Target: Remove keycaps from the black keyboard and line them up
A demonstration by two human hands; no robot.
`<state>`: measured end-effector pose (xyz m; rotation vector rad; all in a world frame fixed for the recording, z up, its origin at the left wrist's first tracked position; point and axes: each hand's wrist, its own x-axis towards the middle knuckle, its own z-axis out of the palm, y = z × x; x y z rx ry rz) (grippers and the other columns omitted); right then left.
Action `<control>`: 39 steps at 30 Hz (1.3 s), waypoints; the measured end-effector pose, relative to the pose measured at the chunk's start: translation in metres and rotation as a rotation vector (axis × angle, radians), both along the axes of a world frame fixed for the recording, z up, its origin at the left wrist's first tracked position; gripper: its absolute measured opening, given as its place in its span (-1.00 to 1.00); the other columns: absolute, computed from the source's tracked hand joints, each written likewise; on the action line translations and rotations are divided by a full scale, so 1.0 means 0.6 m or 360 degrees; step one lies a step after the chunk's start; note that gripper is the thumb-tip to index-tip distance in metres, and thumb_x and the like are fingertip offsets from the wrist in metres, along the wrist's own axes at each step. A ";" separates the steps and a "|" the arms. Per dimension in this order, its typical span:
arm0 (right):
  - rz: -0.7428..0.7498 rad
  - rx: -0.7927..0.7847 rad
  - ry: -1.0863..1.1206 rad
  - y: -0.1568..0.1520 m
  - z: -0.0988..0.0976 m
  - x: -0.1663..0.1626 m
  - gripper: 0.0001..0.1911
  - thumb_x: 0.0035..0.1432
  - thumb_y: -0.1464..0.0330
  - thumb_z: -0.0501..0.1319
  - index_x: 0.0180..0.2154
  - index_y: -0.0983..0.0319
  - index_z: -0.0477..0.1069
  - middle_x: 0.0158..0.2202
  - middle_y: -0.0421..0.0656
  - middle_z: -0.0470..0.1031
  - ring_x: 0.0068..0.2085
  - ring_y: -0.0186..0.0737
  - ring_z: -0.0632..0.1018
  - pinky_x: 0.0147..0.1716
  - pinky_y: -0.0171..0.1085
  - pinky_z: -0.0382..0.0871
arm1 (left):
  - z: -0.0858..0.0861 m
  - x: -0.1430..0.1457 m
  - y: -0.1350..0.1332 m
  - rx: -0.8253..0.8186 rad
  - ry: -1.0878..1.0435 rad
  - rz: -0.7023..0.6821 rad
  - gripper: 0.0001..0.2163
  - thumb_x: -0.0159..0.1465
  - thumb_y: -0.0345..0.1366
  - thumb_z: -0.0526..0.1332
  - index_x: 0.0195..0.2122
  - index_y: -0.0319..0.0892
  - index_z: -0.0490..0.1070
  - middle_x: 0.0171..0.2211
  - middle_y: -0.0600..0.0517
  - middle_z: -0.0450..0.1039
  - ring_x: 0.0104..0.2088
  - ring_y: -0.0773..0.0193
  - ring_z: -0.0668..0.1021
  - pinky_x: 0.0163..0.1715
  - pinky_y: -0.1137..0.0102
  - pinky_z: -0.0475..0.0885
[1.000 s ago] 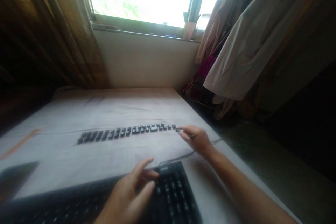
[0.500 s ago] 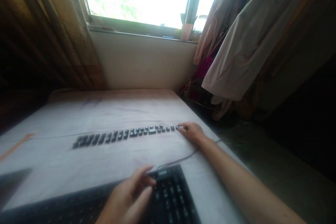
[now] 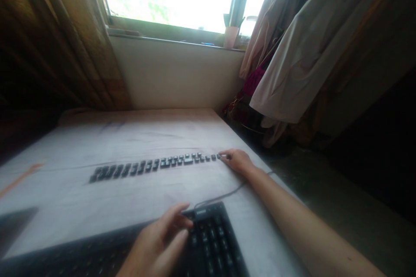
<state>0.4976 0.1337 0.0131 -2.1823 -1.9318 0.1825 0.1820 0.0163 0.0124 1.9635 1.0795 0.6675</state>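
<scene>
A black keyboard (image 3: pixel 234 242) lies across the near part of the cloth-covered surface, its number pad on the right. My left hand (image 3: pixel 157 242) rests on it, thumb and fingers apart beside the number pad, holding nothing that I can see. Farther off, several loose black keycaps (image 3: pixel 188 161) are laid out in a long double row that thins to a single line on the right. At that right end, my right hand (image 3: pixel 238 162) has its fingertips closed on a small keycap (image 3: pixel 219 156), which touches the cloth.
The keyboard's cable (image 3: pixel 224 197) runs toward my right forearm. A pale cloth (image 3: pixel 130 207) covers the surface, and an orange strip (image 3: pixel 22 178) lies at left. Beyond stand a window, a curtain (image 3: pixel 81 52) and hanging clothes (image 3: pixel 292 69). The surface's right edge drops to the floor.
Hardly anything differs. Both hands stay in place, the right fingertips still at the last keycap; the view has shifted very slightly.
</scene>
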 end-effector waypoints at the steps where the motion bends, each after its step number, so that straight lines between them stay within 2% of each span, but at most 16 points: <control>1: 0.0002 0.0003 0.0003 0.000 -0.001 0.001 -0.71 0.15 0.23 0.23 -0.08 0.02 0.55 -0.22 -0.17 0.63 -0.21 -0.14 0.60 -0.26 -0.29 0.38 | 0.000 0.000 0.000 0.0007 0.0005 -0.0002 -0.64 0.30 -0.22 0.09 0.14 0.06 0.25 -0.17 0.09 0.59 -0.15 0.25 0.60 -0.07 0.37 0.48; 9: 0.0004 0.0103 0.0120 -0.004 -0.006 0.005 -0.69 0.09 0.28 0.28 -0.08 0.05 0.55 -0.23 -0.14 0.63 -0.20 -0.09 0.59 -0.20 -0.23 0.39 | 0.008 -0.002 0.001 0.0068 0.0038 -0.0005 -0.68 0.30 -0.19 0.08 0.08 0.03 0.32 -0.19 0.08 0.60 -0.19 0.24 0.62 -0.12 0.36 0.51; 13: -0.0032 0.0210 0.0299 -0.007 0.001 0.008 -0.71 0.01 0.32 0.32 -0.15 0.09 0.58 -0.27 -0.11 0.63 -0.21 -0.05 0.59 -0.19 -0.19 0.39 | 0.023 -0.003 0.003 0.0083 0.0056 0.0028 -0.73 0.30 -0.17 0.07 -0.01 0.01 0.39 -0.23 0.09 0.61 -0.24 0.23 0.64 -0.19 0.36 0.55; 16: -0.0051 0.0302 0.0516 -0.017 0.014 0.007 -0.77 0.02 0.28 0.31 -0.22 0.16 0.58 -0.35 -0.10 0.61 -0.27 -0.09 0.58 -0.24 -0.21 0.40 | 0.032 -0.007 0.009 0.0204 0.0157 0.0068 -0.76 0.30 -0.18 0.05 -0.09 -0.01 0.44 -0.22 0.07 0.62 -0.23 0.20 0.64 -0.17 0.30 0.55; 18: -0.0046 0.0339 0.0713 -0.034 0.025 0.002 -0.71 0.11 0.18 0.22 -0.22 0.23 0.54 -0.39 -0.09 0.58 -0.36 -0.16 0.58 -0.35 -0.26 0.42 | 0.034 -0.012 0.016 0.0365 0.0244 0.0062 -0.77 0.31 -0.19 0.05 -0.10 -0.03 0.44 -0.18 0.04 0.61 -0.18 0.16 0.63 -0.12 0.24 0.53; 20: -0.0022 0.0352 0.0919 -0.059 0.036 -0.008 -0.52 0.24 0.06 0.01 -0.17 0.29 0.48 -0.36 -0.05 0.56 -0.42 -0.21 0.57 -0.48 -0.30 0.41 | 0.033 -0.016 0.022 0.0488 0.0350 0.0013 -0.76 0.31 -0.20 0.06 -0.08 -0.04 0.44 -0.12 0.01 0.58 -0.11 0.12 0.60 -0.07 0.17 0.51; 22: -0.0002 0.0378 0.1110 -0.090 0.045 -0.020 -0.38 0.29 -0.01 -0.20 -0.14 0.30 0.43 -0.27 -0.02 0.54 -0.39 -0.23 0.57 -0.53 -0.32 0.40 | 0.029 -0.021 0.025 0.0528 0.0451 -0.0068 -0.75 0.32 -0.19 0.07 -0.05 -0.03 0.43 -0.07 0.00 0.56 -0.05 0.09 0.57 -0.02 0.12 0.48; 23: 0.0003 0.0392 0.1231 -0.106 0.047 -0.026 -0.33 0.27 -0.05 -0.24 -0.17 0.29 0.42 -0.29 -0.03 0.53 -0.40 -0.24 0.55 -0.55 -0.33 0.39 | 0.026 -0.023 0.025 0.0521 0.0495 -0.0116 -0.74 0.32 -0.18 0.08 -0.02 -0.03 0.41 -0.05 -0.01 0.54 -0.03 0.08 0.56 -0.01 0.11 0.46; 26: -0.0022 0.0369 0.1610 -0.144 0.051 -0.039 -0.29 0.13 -0.21 -0.12 -0.37 0.26 0.42 -0.51 -0.17 0.39 -0.57 -0.35 0.39 -0.67 -0.39 0.21 | 0.016 -0.029 0.022 0.0464 0.0606 -0.0216 -0.66 0.30 -0.12 0.12 0.07 -0.03 0.36 0.05 -0.03 0.48 0.04 0.04 0.51 0.05 0.09 0.42; 29: -0.0008 0.0264 0.1626 -0.164 0.054 -0.045 -0.27 0.07 -0.27 -0.10 -0.51 0.24 0.35 -0.67 -0.30 0.15 -0.65 -0.42 0.20 -0.69 -0.39 0.06 | 0.011 -0.031 0.012 0.0416 0.0695 -0.0257 -0.51 0.24 -0.06 0.18 0.19 -0.02 0.26 0.17 -0.07 0.36 0.13 -0.05 0.42 0.10 0.02 0.35; 31: 0.0037 0.0201 0.1593 -0.168 0.059 -0.048 -0.30 0.08 -0.26 -0.09 -0.52 0.23 0.33 -0.70 -0.34 0.07 -0.66 -0.42 0.18 -0.68 -0.38 0.04 | 0.015 -0.028 0.004 0.0377 0.0776 -0.0308 -0.34 0.16 -0.01 0.25 0.27 -0.03 0.15 0.26 -0.11 0.22 0.22 -0.13 0.29 0.16 -0.06 0.24; 33: 0.0079 0.0144 0.1513 -0.170 0.067 -0.049 -0.39 0.09 -0.19 0.01 -0.49 0.23 0.33 -0.70 -0.35 0.11 -0.65 -0.41 0.21 -0.67 -0.38 0.08 | 0.023 -0.021 -0.005 0.0314 0.0891 -0.0387 -0.15 0.04 0.02 0.33 0.33 -0.05 0.04 0.33 -0.16 0.04 0.29 -0.22 0.12 0.21 -0.15 0.05; 35: 0.0121 0.0061 0.1412 -0.171 0.073 -0.049 -0.53 0.05 -0.07 0.17 -0.47 0.23 0.35 -0.67 -0.32 0.23 -0.62 -0.39 0.29 -0.62 -0.37 0.17 | 0.034 -0.012 -0.012 0.0235 0.0994 -0.0470 -0.01 -0.08 -0.01 0.39 0.35 -0.06 -0.05 0.36 -0.20 -0.12 0.32 -0.27 -0.01 0.21 -0.21 -0.10; 39: 0.0253 -0.0138 0.1441 -0.176 0.076 -0.046 -0.71 -0.01 0.15 0.30 -0.39 0.25 0.43 -0.56 -0.25 0.40 -0.54 -0.36 0.40 -0.55 -0.36 0.28 | 0.045 -0.001 -0.021 0.0159 0.1100 -0.0493 0.02 -0.14 -0.12 0.40 0.35 -0.07 -0.05 0.36 -0.23 -0.23 0.32 -0.28 -0.10 0.19 -0.23 -0.19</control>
